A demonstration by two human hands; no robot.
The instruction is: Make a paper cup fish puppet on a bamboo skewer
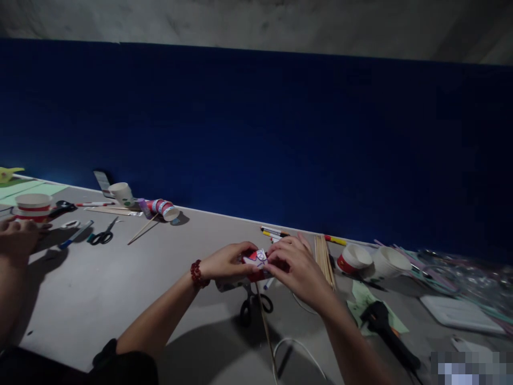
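Note:
My left hand (pixel 230 262), with a red beaded bracelet at the wrist, grips a small red paper piece (pixel 254 275) from its left side. A white paper cutout (pixel 258 259) with purple lines lies against the red piece. From the right, the fingers of my right hand (pixel 294 267) pinch the edge of the cutout. A thin wooden stick (pixel 262 315) runs down from beneath the red piece; whether it is fixed there I cannot tell. Black-handled scissors (pixel 252 306) lie on the table under my hands. Behind my left hand a pale cup is partly hidden.
A glue gun (pixel 387 329) rests on green paper at right, near two paper cups (pixel 355 259) and wooden sticks (pixel 323 256). A white cord (pixel 296 342) loops in front. At left are another person's hand (pixel 18 238), scissors (pixel 103 235) and a striped cup (pixel 162 208). A blue panel stands behind.

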